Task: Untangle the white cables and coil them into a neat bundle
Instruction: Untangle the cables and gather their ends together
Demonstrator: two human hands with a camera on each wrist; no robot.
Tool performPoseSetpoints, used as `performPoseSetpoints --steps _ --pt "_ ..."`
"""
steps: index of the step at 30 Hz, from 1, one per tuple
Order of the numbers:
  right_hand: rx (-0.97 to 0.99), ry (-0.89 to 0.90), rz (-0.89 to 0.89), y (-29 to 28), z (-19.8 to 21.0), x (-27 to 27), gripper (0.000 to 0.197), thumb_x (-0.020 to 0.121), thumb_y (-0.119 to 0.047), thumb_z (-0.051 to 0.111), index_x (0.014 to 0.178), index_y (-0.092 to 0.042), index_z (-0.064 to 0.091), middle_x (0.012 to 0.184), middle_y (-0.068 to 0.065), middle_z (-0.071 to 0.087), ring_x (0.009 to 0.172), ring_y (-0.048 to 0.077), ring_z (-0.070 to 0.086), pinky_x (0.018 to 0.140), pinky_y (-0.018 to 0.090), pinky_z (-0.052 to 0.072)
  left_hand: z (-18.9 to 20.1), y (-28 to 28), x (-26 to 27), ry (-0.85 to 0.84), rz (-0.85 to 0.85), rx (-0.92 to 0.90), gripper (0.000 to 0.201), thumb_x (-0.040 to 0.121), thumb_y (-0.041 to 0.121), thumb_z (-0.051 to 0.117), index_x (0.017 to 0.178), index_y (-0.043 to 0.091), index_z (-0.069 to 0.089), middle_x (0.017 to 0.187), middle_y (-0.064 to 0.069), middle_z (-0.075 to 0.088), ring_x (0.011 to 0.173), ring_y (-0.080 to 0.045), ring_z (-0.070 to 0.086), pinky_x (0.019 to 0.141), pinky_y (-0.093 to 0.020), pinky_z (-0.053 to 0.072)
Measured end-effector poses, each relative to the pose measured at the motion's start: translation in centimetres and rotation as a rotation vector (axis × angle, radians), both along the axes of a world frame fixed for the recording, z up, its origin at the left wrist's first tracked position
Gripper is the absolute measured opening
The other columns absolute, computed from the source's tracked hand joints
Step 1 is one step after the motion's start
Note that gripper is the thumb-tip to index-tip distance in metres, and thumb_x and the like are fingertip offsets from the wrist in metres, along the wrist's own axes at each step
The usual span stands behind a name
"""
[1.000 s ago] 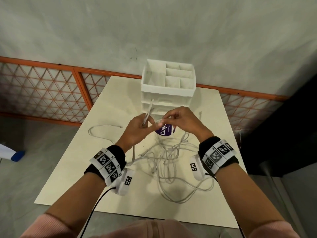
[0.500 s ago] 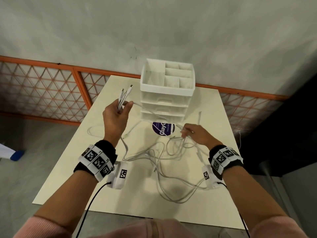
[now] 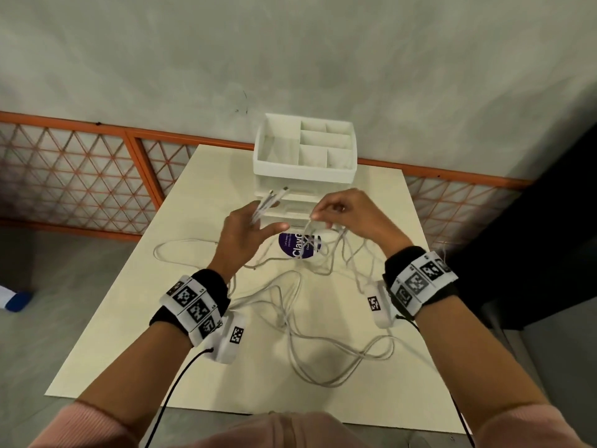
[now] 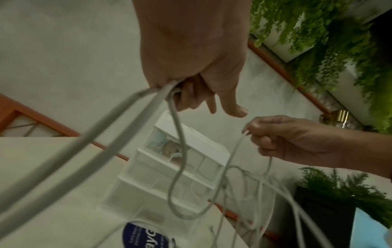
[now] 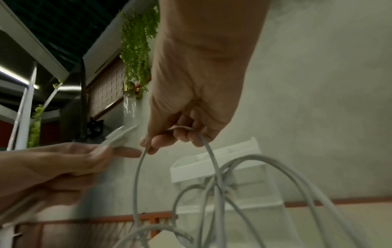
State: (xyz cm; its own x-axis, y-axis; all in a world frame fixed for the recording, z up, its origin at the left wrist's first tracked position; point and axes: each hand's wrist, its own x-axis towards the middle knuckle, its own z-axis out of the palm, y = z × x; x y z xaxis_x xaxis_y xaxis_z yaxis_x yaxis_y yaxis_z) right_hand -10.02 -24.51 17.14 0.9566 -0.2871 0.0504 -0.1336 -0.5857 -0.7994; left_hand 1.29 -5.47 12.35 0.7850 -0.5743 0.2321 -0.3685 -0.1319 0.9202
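While apparently tangled, cables (image 3: pixel 310 321) mid-table (image 3: pixel 135 334).

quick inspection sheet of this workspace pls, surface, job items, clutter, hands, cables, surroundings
surface: cream table, cables spread across it
job's things: white cables, tangled, not coiled
clutter: white drawer organizer at far edge; purple round sticker before it
hands: left hand grips several connector ends; right hand pinches a raised loop
cables: knot hangs below the right hand; black wire from left wrist camera
surroundings: grey wall, orange lattice railing, hanging plants
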Motion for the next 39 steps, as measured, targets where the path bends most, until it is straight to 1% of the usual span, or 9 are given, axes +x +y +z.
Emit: performPoseSetpoints --steps 4,10,14,17,19,24,30,34,39 --pt "0.130 -0.050 0.049 1.5 -0.7 0.6 0.003 0.086 -0.017 0.067 0.085 -0.016 0.069 0.063 0.001 0.065 0.058 0.003 0.058 0.057 0.012 0.040 -0.6 -1.4 -0.9 0.018 -0.215 0.103 0.017 0.086 0.024 0.068 0.076 0.010 0.065 0.060 0.005 0.054 0.054 -0.001 0.042 0.055 -0.017 0.034" --pt "0.088 0.189 0.085 -1.0 -5.2 -1.2 0.011 0.088 -0.018 0.065 0.087 -0.008 0.059 0.082 0.011 0.070 0.071 0.014 0.065 0.071 0.019 0.049 0.5 -1.4 -0.4 -0.107 0.032 -0.057 0.024 0.093 0.023 0.059 0.069 0.027 0.059 0.050 0.011 0.046 0.045 -0.003 0.036 0.047 -0.012 0.029" --pt "-0.090 0.309 0.067 -2.8 -9.2 -3.2 0.015 0.095 -0.019 0.054 0.081 -0.022 0.050 0.078 -0.010 0.061 0.072 0.006 0.055 0.065 0.008 0.039 1.9 -1.0 0.2 -0.172 0.159 -0.127 0.021 0.095 0.024 0.055 0.077 0.015 0.062 0.040 0.008 0.035 0.039 -0.006 0.032 0.043 -0.013 0.025" --pt "-0.252 0.318 0.007 -4.0 -10.1 -3.2 0.011 0.097 -0.020 0.049 0.092 -0.012 0.054 0.090 0.001 0.059 0.083 0.019 0.054 0.079 0.026 0.043 1.1 -0.7 0.4 -0.223 0.217 -0.100 0.028 0.095 0.029 0.055 0.079 0.007 0.063 0.043 0.006 0.036 0.042 -0.009 0.033 0.045 -0.016 0.025" --pt "-0.285 0.212 -0.082 -4.5 -9.2 -2.8 0.010 0.097 -0.014 0.047 0.093 -0.008 0.053 0.091 0.005 0.058 0.084 0.022 0.055 0.083 0.035 0.044 0.1 -0.3 0.8 -0.227 0.284 -0.053 0.033 0.094 0.034 0.056 0.080 0.005 0.063 0.048 0.005 0.038 0.045 -0.012 0.033 0.048 -0.023 0.029" --pt "-0.048 -0.229 -0.338 -6.2 -3.3 -1.7 0.009 0.096 -0.018 0.052 0.087 -0.018 0.050 0.069 -0.008 0.060 0.062 -0.004 0.058 0.072 0.016 0.046 -1.6 1.2 1.8 -0.191 0.378 0.175 0.034 0.091 0.036 0.059 0.086 0.003 0.068 0.062 -0.004 0.058 0.064 -0.026 0.052 0.057 -0.029 0.033" --pt "0.028 -0.289 -0.243 -5.9 0.7 -0.5 0.008 0.080 -0.035 0.071 0.075 -0.039 0.067 0.062 -0.003 0.052 0.061 0.017 0.045 0.061 0.032 0.038 -3.1 1.2 1.5 -0.093 0.344 0.398 0.027 0.090 0.036 0.060 0.087 0.011 0.068 0.064 -0.008 0.060 0.077 -0.035 0.061 0.061 -0.031 0.037" --pt "0.042 -0.114 -0.096 -4.0 0.2 -0.2 0.005 0.076 -0.026 0.077 0.081 -0.028 0.076 0.076 0.000 0.071 0.069 0.016 0.051 0.070 0.031 0.043 -2.6 0.2 1.1 -0.057 0.248 0.176 0.027 0.086 0.033 0.066 0.099 0.010 0.070 0.051 0.002 0.047 0.048 -0.008 0.045 0.053 -0.024 0.035" --pt "0.065 -0.050 0.029 -0.7 -0.6 0.7 0.016 0.078 -0.021 0.076 0.088 -0.009 0.076 0.079 -0.004 0.072 0.068 0.003 0.057 0.068 0.018 0.044 -0.7 -2.2 -1.1 0.096 -0.104 0.039 0.020 0.084 0.028 0.069 0.089 0.008 0.070 0.061 0.009 0.056 0.052 0.004 0.046 0.058 -0.012 0.035"
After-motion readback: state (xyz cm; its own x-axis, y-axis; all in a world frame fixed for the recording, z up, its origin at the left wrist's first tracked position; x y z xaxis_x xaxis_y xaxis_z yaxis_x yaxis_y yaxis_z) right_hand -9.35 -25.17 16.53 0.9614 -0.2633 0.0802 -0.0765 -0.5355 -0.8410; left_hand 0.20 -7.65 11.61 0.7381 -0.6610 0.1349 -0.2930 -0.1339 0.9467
